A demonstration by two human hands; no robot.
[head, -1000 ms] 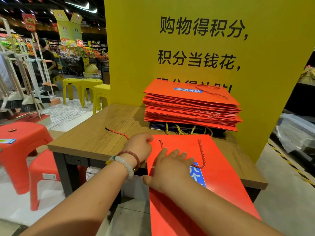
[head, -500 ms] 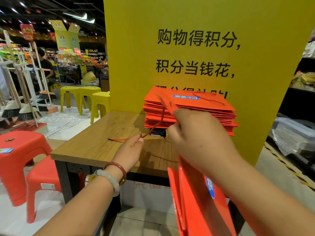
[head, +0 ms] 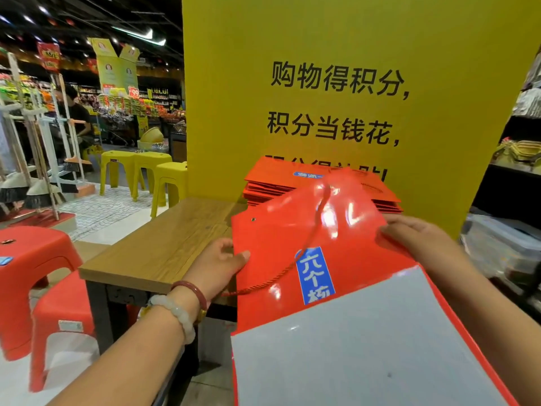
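Swung up from hanging edge-on below the right hand [head: 415, 234], the red paper bag [head: 278, 238] now lies broad and tilted between both hands, label side up, its pale panel nearest the person. The left hand [head: 215, 268] grips the bag's left edge, thumb on top and fingers curled beneath, while the right hand pinches the opposite edge. A red cord [head: 306, 247] trails across the bag towards the left wrist, the wooden surface [head: 164, 247] lies beside the left hand, and a stack of red bags [head: 272, 177] sits beyond both.

Red paper bag [head: 281, 238] between both hands
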